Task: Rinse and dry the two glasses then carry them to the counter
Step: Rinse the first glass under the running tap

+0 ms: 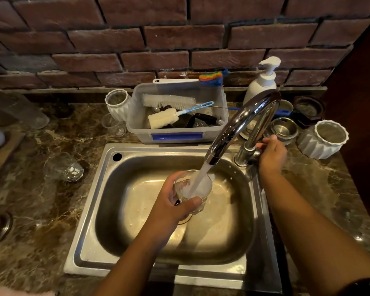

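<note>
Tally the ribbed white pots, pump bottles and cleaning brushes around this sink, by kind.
Ribbed white pots: 2
Pump bottles: 1
Cleaning brushes: 3, bristle, sponge, rainbow
Total: 6

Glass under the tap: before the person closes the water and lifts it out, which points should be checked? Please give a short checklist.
1. Left hand grips the glass: ok, thumb and fingers are curled round it.
2. Water stream runs into the glass: ok.
3. Glass is over the sink: ok.
4. Right hand holds the tap lever: ok.
5. Second glass rinsed: cannot tell; it lies on its side on the counter.
</note>
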{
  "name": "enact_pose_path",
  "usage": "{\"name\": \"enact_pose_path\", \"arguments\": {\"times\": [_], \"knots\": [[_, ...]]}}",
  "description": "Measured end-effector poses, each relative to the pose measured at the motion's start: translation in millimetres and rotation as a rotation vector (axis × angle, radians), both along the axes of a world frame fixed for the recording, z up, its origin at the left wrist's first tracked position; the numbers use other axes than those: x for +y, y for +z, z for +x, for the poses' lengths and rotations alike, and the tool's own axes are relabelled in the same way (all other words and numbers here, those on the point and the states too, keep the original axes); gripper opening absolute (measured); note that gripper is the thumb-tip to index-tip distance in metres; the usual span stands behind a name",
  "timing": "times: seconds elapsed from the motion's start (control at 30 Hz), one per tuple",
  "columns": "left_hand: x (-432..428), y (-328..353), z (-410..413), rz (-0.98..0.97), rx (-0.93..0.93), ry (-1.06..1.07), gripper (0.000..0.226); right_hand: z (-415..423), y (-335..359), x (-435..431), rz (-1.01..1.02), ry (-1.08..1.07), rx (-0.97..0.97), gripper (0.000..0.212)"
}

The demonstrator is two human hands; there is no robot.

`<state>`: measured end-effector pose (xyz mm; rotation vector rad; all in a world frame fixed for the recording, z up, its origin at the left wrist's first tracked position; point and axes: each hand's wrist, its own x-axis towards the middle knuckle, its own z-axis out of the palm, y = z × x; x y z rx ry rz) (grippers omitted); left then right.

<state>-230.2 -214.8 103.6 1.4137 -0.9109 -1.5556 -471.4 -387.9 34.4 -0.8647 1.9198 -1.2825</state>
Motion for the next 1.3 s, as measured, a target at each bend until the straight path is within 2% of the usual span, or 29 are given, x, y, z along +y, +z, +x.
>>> {"name": "enact_pose_path", "arguments": {"times": [0.1,0.2,0.33,0.47,0.6,0.7,0.8,1.0,1.17,1.3], "knots": [[1.1,-0.4,1.0,0.001,0.012,0.008,0.077,-1.9,3.5,19.4,0.020,0.004,0.110,0.027],[3.0,0.1,2.3,-0.002,0.017,0.010,0.077,8.6,22.8,50.9,-0.052,-0.034,0.113,0.039],[6.8,-0.6,6.0,-0.008,0.026,0.004,0.076,41.7,55.7,104.7,-0.191,0.006,0.069,0.027],[8.8,4.0,8.1,-0.007,0.041,0.028,0.060,78.5,78.3,136.0,-0.111,0.341,-0.164,0.020],[11.4,9.9,13.3,-0.002,0.117,0.030,0.059,105.2,91.9,142.5,-0.019,0.705,-0.203,0.027],[13.1,11.6,18.6,0.007,0.218,0.020,0.056,113.6,89.7,144.0,0.027,0.832,-0.243,0.040],[11.5,12.4,21.8,0.020,0.240,-0.002,0.060,113.6,86.7,144.5,0.050,0.880,-0.278,0.060],[8.4,8.3,19.6,0.044,0.243,-0.049,0.077,107.6,82.5,142.4,0.048,0.928,-0.336,0.065],[7.2,0.1,11.0,0.115,0.304,0.009,0.088,104.5,80.2,138.4,0.034,0.935,-0.259,0.051],[3.6,-0.5,5.9,0.142,0.267,0.023,0.072,100.4,80.3,135.1,-0.037,0.937,-0.103,0.041]]}}
